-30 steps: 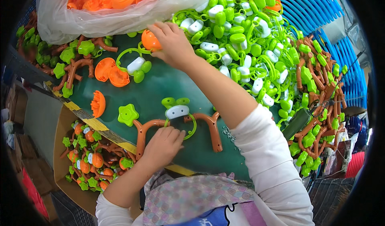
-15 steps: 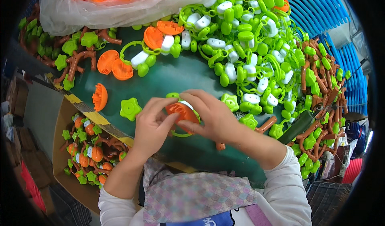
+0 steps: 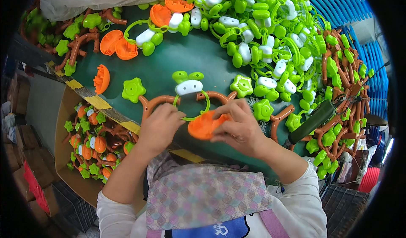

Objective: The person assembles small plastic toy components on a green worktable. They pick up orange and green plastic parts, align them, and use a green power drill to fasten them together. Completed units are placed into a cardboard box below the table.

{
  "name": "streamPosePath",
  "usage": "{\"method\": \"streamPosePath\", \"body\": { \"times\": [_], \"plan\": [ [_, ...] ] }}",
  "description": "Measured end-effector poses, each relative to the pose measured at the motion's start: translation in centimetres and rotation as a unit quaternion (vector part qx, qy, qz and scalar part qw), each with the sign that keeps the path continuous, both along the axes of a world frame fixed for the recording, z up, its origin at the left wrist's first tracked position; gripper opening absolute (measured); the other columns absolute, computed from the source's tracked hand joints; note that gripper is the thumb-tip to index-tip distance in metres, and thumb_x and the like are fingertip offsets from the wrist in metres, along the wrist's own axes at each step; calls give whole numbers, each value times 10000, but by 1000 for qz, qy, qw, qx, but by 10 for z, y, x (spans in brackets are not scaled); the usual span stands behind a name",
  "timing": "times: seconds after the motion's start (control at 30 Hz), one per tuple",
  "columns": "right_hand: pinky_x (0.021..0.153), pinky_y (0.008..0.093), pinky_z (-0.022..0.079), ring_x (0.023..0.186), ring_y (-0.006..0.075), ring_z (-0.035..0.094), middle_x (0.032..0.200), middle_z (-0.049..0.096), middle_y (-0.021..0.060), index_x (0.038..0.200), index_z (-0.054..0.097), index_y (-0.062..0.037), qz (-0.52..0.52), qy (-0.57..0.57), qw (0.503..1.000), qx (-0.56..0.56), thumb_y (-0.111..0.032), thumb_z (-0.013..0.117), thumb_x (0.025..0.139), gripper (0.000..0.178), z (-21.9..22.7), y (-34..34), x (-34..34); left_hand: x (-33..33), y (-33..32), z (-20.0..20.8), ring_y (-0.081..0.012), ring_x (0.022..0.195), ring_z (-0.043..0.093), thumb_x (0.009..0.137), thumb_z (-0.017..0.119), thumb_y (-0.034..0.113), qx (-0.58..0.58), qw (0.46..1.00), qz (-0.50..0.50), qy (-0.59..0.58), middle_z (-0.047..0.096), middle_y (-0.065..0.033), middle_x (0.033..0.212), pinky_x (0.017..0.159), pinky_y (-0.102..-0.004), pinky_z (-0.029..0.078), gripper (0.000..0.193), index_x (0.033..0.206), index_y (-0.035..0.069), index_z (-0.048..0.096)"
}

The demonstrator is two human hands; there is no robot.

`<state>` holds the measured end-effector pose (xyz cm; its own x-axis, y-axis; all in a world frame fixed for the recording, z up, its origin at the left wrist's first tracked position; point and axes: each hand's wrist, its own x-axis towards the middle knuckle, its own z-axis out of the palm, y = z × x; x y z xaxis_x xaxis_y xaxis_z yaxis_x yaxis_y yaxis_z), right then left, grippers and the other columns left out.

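Note:
My right hand grips an orange half-shell with its hollow side partly in view. Just left of it, a green ring topped by a white block and two green ovals lies over the dark green table. My left hand is closed at the ring's lower left edge, its fingertips pinching the rim. Brown branch pieces flank the ring: a left branch beside a green star knob, and a right branch beside another star knob.
Loose orange half-shells lie at the left. A heap of green-and-white ring parts fills the back right, with brown branches beyond. A cardboard box of assembled pieces stands lower left. A dark green cylinder juts in at right.
The orange half-shell, earlier between both hands against the ring, is now apart from it in my right hand. The ring and the brown branches beside it have come into clear view.

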<state>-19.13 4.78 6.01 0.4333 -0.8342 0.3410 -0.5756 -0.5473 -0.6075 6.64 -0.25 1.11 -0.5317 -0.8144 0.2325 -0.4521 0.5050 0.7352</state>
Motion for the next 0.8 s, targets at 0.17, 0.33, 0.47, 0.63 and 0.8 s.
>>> {"method": "streamPosePath", "body": {
  "times": [0.17,0.33,0.47,0.63,0.8],
  "plan": [
    [883,390,494,1023,287,553,1270,562,104,829,677,-61,130,-68,971,189,-108,833,756,179,-15,3,12,4,-9,-8,-299,962,592,800,640,66,-144,976,-86,-139,569,-105,1015,799,-395,503,220,1015,30,666],
    [812,371,503,909,255,564,1285,574,99,817,659,-72,51,16,998,-28,-148,810,739,187,-35,-16,25,1,-16,17,-336,971,577,784,728,13,-114,990,-48,-59,532,-133,1008,823,-427,486,231,995,0,636],
    [759,360,497,855,238,557,1119,632,46,820,652,-100,32,67,988,-134,-180,799,710,200,-46,-29,28,-1,9,16,-268,1032,613,870,731,30,-74,995,52,-33,579,-111,1078,828,-399,507,192,1024,-6,622],
    [748,361,506,865,235,571,1010,628,37,843,639,-80,51,20,988,-146,-184,804,728,226,-55,-34,27,-5,52,20,-170,1068,634,1052,569,268,582,756,148,259,577,-128,1261,886,-404,566,295,1208,19,563],
    [733,369,532,869,260,622,1064,646,94,890,633,-62,124,28,983,-131,-175,810,762,246,-40,-24,33,-30,47,-18,-229,1168,608,1074,449,203,542,648,89,527,564,-111,1327,982,-432,535,394,1429,36,409]
  ]
}}
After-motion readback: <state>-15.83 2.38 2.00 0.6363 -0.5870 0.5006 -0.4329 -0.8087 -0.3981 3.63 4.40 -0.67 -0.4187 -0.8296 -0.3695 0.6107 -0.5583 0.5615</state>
